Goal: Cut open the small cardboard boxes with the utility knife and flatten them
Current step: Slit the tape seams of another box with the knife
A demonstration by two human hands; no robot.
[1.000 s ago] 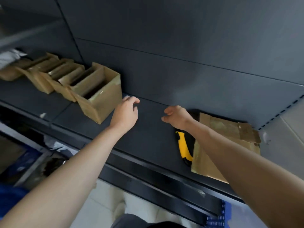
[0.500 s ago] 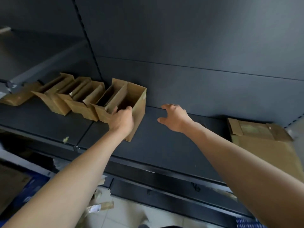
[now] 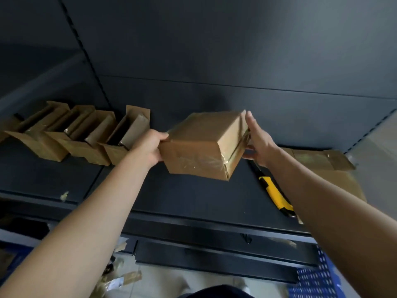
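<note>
A taped cardboard box (image 3: pixel 199 145) is held tilted in the air btwn two bare hands, above the middle of a dark shelf (image 3: pixel 193 198). The left hand (image 3: pixel 153 145) grips its left end, thumb on top; the right hand (image 3: pixel 257 145) presses straight fingers flat vs. its right end. A yellow utility knife (image 3: pixel 274 194) lies on the shelf, near right of the box, partly hidden by the right forearm. Flattened cardboard (image 3: pixel 318 162) lies at far right & a row of open boxes (image 3: pixel 81 134) stands at left.

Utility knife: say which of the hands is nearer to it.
Right. The right hand touches the box just over the utility knife; the left hand grips the box's far end.
</note>
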